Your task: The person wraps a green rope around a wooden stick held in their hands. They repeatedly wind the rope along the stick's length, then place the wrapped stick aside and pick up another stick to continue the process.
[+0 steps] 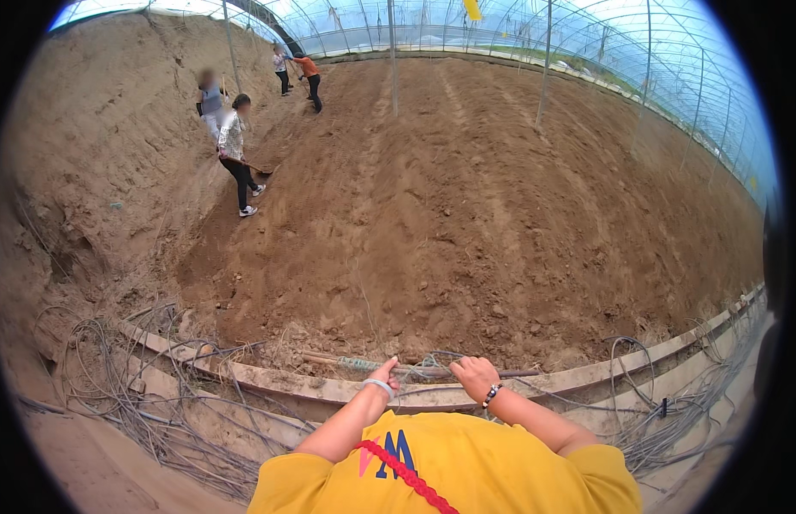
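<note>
A thin wooden pole [520, 372] lies crosswise in front of me, just beyond the concrete kerb. Green twine [356, 364] is wound round its left part, and looser green strands show between my hands. My left hand [383, 377], with a pale band at the wrist, is closed around the wound pole, thumb up. To its right, my right hand [477, 378] has its fingers curled on the loose green twine, close against the pole. A beaded bracelet [491, 394] circles that wrist. My fingers partly hide what lies under them.
A curved concrete kerb [269, 379] runs before me. Tangled wires [134, 398] lie left, more wires [674, 417] right. Tilled soil [436, 225] stretches ahead with metal posts [392, 64]. Along the earth bank [115, 96], a person [234, 138] holds a long-handled tool; several people stand there.
</note>
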Demonstrator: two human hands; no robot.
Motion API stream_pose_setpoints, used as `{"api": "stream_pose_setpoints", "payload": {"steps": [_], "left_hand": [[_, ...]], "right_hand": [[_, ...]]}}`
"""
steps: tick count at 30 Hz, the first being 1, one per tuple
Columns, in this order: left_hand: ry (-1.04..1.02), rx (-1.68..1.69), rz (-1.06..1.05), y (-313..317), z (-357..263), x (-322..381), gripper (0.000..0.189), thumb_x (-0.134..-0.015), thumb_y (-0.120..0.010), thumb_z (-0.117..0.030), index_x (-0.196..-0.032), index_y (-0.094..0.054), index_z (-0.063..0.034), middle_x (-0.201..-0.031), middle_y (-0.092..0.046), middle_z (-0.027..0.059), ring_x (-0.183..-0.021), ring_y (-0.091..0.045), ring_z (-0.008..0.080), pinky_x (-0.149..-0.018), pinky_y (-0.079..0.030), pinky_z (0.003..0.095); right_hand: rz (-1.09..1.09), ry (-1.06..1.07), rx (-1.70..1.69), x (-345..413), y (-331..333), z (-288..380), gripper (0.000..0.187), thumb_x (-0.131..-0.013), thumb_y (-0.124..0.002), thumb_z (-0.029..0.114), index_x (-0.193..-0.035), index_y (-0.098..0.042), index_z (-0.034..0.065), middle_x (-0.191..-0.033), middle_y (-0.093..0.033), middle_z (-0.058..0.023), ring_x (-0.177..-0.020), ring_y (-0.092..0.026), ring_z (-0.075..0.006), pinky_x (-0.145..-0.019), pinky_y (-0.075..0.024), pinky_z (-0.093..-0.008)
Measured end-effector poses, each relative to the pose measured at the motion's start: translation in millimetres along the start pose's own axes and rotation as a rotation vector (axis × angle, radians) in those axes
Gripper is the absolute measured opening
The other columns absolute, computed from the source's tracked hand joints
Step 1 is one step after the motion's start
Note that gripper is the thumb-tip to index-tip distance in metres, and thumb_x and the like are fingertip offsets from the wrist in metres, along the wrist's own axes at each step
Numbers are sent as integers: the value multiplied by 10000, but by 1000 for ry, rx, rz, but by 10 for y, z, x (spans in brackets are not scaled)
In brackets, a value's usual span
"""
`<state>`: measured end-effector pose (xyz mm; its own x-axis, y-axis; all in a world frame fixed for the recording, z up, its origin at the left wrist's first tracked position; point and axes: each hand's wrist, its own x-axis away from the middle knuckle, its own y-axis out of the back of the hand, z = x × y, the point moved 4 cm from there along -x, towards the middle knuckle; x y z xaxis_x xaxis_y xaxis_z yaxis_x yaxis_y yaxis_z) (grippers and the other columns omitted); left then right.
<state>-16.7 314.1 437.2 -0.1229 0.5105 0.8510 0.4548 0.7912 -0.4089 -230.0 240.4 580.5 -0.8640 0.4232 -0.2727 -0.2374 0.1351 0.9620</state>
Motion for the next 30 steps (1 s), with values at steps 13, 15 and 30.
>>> {"api": "stream_pose_setpoints", "payload": {"steps": [13, 15, 30], "left_hand": [[-86, -77, 215, -940, 389, 303, 244, -828, -672, -288, -755, -489, -145, -509, -298, -42, -407, -250, 90, -375, -206, 236], [-128, -32, 290, -1002, 390, 249, 202, -830, -672, -232, -757, -503, -150, -536, -330, -61, -418, -253, 70, -376, -204, 216], [26, 64, -24, -583, 769, -29, 202, -845, -658, -229, -815, -484, -131, -567, -275, -20, -422, -259, 110, -362, -222, 241]], "right_hand": [[1193, -527, -1518, 688, -396, -1090, 407, -883, -584, 276, -1188, -505, 18, -823, -641, -63, -670, -599, -144, -628, -501, -301], [1123, -495, -1406, 733, -492, -1148, 407, -876, -595, 277, -1185, -493, 32, -786, -635, -73, -665, -596, -149, -591, -483, -296], [349, -160, -218, 627, 14, -726, 293, -772, -586, 205, -1046, -552, 107, -860, -585, -95, -836, -590, -254, -715, -456, -395]]}}
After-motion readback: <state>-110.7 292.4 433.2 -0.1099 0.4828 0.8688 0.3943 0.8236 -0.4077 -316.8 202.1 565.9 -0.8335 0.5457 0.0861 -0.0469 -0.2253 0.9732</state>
